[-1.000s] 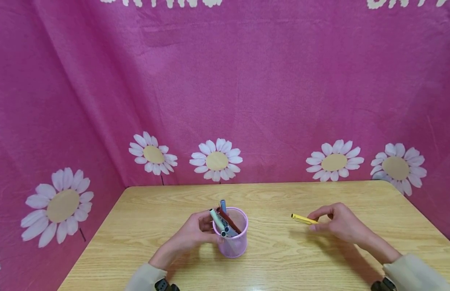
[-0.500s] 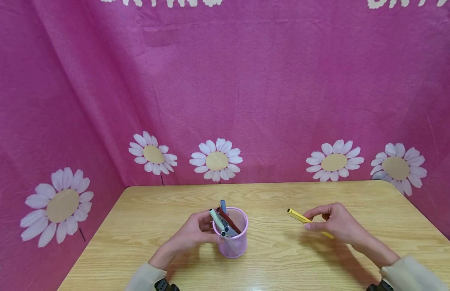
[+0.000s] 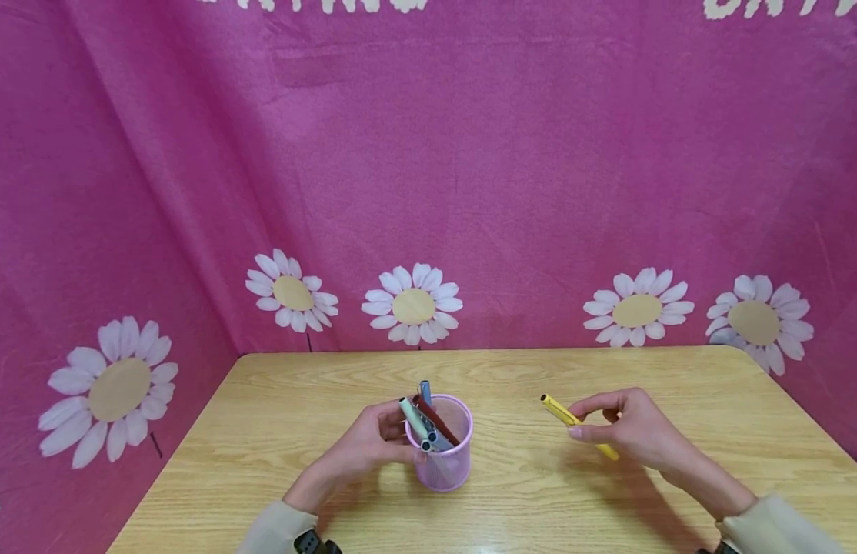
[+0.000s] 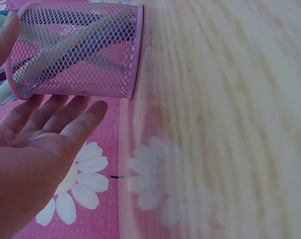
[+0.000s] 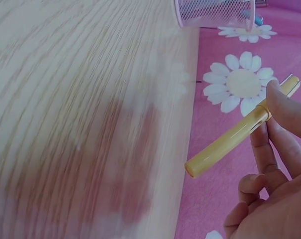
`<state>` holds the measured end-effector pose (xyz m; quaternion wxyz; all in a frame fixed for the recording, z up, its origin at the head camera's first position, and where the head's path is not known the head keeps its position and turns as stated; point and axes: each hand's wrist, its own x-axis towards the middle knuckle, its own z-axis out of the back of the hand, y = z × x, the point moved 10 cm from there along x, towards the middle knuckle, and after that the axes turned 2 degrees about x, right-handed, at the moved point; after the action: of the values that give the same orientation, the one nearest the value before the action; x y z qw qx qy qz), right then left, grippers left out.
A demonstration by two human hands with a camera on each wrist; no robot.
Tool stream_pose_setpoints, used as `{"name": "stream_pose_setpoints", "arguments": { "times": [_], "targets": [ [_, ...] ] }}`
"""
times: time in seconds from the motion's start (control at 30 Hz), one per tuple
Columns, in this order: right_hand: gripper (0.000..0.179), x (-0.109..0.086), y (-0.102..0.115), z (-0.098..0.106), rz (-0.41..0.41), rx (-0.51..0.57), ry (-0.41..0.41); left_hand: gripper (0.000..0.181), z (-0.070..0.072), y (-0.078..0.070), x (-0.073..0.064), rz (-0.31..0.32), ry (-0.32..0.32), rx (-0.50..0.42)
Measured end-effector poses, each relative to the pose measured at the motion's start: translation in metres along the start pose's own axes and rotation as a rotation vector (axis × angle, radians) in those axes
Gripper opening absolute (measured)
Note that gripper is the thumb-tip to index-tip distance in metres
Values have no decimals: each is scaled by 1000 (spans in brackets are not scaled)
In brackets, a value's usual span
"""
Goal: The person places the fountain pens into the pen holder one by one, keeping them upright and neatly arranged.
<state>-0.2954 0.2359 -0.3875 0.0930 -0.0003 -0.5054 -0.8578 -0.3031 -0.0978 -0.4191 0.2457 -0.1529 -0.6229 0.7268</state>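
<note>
A pink mesh pen holder (image 3: 451, 471) stands upright on the wooden table. Several pens lean inside it, among them a pale green pen (image 3: 414, 419) and a dark red pen (image 3: 437, 420). My left hand (image 3: 362, 445) holds the holder from its left side, thumb near the rim and fingers against the mesh (image 4: 75, 55). To the right, my right hand (image 3: 639, 431) pinches a yellow pen (image 3: 558, 409) between thumb and fingers, above the table. The pen is tilted, its clip end (image 5: 289, 85) up and its other end pointing down in the right wrist view.
The light wooden table (image 3: 511, 508) reaches back to a pink cloth (image 3: 511, 192) printed with white daisies. Another stretch of this cloth hangs along the left side. A dark wrist device (image 3: 314, 542) sits at the left sleeve.
The yellow pen has turned from nearly level to a steeper slant, and more of its lower end shows below my right hand. That hand has shifted slightly left; the left hand stays put.
</note>
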Motion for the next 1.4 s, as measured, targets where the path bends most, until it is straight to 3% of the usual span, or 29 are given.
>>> {"name": "stream_pose_setpoints", "arguments": {
  "times": [0.4, 0.73, 1.4],
  "targets": [
    [28, -4, 24, -9, 28, 20, 13, 63, 0, -2, -1, -23, 4, -4],
    [27, -4, 39, -18, 54, 55, 7, 61, 0, 2, 0, 26, 1, -8],
    [25, 3, 81, -34, 88, 78, -16, 60, 0, -1, -1, 5, 11, 17]
  ]
}}
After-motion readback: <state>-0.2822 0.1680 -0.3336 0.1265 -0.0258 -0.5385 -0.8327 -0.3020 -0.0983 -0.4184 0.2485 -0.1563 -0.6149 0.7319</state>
